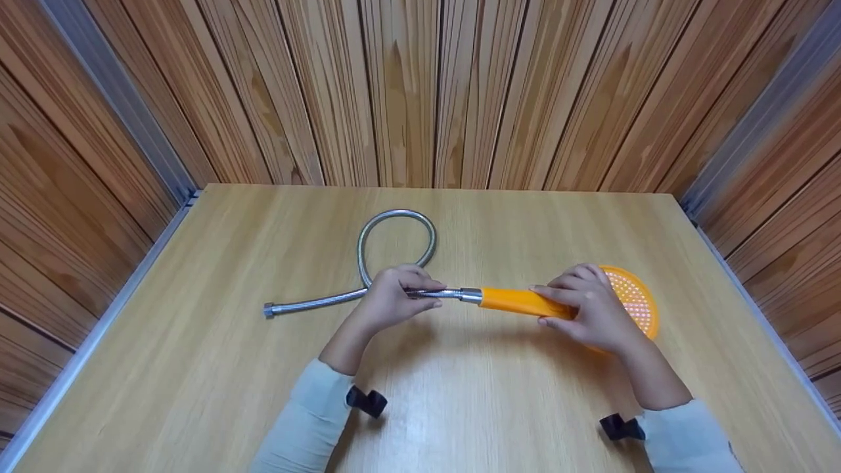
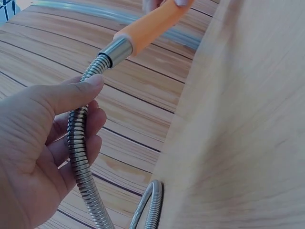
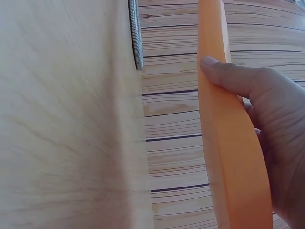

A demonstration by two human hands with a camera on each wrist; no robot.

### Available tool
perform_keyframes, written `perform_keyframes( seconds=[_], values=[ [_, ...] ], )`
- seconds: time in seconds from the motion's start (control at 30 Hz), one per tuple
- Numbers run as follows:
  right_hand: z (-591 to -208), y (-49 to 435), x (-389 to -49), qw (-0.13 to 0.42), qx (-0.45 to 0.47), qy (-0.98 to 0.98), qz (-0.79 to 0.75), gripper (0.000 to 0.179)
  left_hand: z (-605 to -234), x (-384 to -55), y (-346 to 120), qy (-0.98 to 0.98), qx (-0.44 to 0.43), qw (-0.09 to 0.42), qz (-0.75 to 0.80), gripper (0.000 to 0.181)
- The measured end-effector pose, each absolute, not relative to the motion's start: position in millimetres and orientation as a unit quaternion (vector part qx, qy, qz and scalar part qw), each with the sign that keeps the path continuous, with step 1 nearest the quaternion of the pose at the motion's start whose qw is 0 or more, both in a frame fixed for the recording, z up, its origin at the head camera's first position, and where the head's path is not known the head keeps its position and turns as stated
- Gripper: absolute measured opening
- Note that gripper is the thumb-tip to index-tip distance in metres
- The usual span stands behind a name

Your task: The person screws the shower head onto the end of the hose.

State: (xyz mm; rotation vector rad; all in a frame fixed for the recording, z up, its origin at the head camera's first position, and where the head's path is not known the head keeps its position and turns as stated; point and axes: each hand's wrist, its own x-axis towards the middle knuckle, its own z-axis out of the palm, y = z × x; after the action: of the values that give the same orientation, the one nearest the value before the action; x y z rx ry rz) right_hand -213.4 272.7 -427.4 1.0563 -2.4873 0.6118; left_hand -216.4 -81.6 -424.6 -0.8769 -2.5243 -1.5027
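Note:
An orange shower head point(image 1: 519, 301) with a round, perforated face is held by its handle in my right hand point(image 1: 594, 309). In the right wrist view the thumb lies along the orange handle point(image 3: 228, 129). My left hand point(image 1: 394, 299) pinches the ribbed metal shower hose point(image 2: 83, 157) between thumb and fingers, just below the silver collar point(image 2: 116, 51) at the handle's end. Hose and collar meet there; whether they are screwed together I cannot tell. Beyond the left hand the hose makes one loop on the table, and its free end has a metal nut point(image 1: 269, 310).
The light wooden table point(image 1: 210, 394) is bounded by wood-plank walls point(image 1: 407, 92) at the back and sides. Metal rails point(image 1: 85, 368) run along its side edges. A black strap piece point(image 1: 366, 401) sits at each sleeve cuff.

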Motion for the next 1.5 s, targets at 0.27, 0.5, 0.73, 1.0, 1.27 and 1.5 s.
perform_keyframes(
  seconds=[0.27, 0.5, 0.73, 1.0, 1.27, 1.5],
  values=[
    [-433.9, 276.4, -218.4, 0.169, 0.370, -0.889, 0.210, 0.050, -432.2, -220.3, -81.6, -0.824, -0.291, 0.037, -0.486, 0.021],
    [-441.7, 277.9, -222.4, 0.151, 0.357, -0.899, 0.203, 0.047, -442.1, -224.6, -80.1, -0.818, -0.282, 0.002, -0.502, 0.019],
    [-447.3, 279.1, -225.0, 0.099, 0.322, -0.918, 0.210, 0.048, -449.7, -230.0, -77.9, -0.805, -0.267, -0.020, -0.530, 0.021],
    [-451.3, 279.8, -233.4, 0.076, 0.315, -0.923, 0.207, 0.049, -456.6, -236.4, -75.7, -0.816, -0.236, -0.032, -0.526, 0.021],
    [-461.2, 282.5, -246.2, 0.086, 0.329, -0.914, 0.222, 0.053, -459.5, -242.3, -74.3, -0.811, -0.230, -0.038, -0.536, 0.022],
    [-464.4, 283.7, -251.2, 0.070, 0.313, -0.919, 0.227, 0.050, -468.3, -246.6, -72.2, -0.810, -0.234, -0.032, -0.537, 0.021]
  ],
)
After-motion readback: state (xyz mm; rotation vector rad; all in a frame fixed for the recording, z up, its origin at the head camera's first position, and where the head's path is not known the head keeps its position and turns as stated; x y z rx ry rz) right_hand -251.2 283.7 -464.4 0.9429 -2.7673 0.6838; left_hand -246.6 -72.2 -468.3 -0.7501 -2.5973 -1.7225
